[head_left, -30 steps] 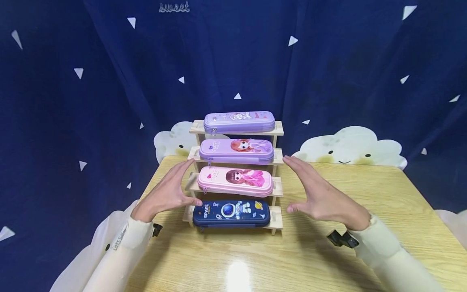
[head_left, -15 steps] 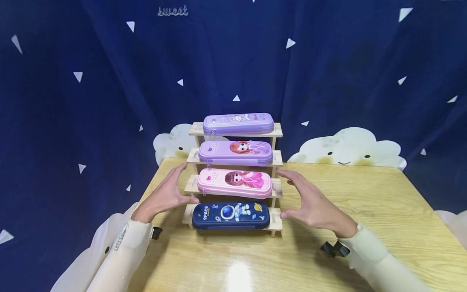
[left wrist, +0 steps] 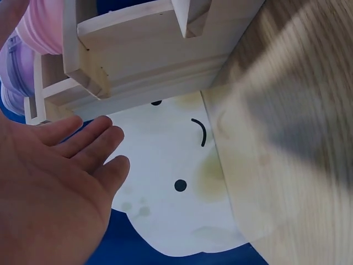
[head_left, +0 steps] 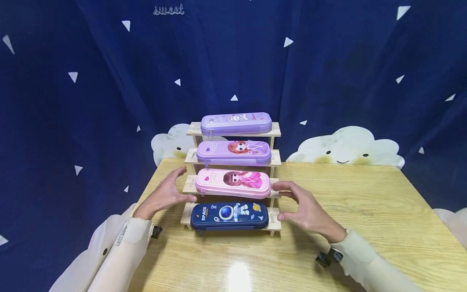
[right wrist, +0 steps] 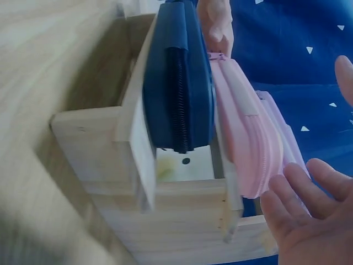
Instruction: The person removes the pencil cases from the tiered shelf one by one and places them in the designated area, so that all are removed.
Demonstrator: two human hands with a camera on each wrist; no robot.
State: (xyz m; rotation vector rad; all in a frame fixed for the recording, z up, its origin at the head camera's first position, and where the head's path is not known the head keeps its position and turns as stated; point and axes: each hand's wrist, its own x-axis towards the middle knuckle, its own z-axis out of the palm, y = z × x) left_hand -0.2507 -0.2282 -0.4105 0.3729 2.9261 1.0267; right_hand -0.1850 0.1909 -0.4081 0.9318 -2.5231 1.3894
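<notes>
Hands flank a wooden rack [head_left: 276, 130] at the middle of the frame, both spread with straight fingers and holding nothing. The left hand [head_left: 166, 196] sits just left of the pink pencil case [head_left: 232, 183] on the 3rd shelf from the top; the right hand [head_left: 305, 208] has fingertips near that case's right end. I cannot tell whether either hand touches it. A navy case [head_left: 229, 215] lies below, 2 purple ones above. Uneven squeezing might tip the pink case off its narrow shelf or jolt the light rack on the table [head_left: 365, 227].
</notes>
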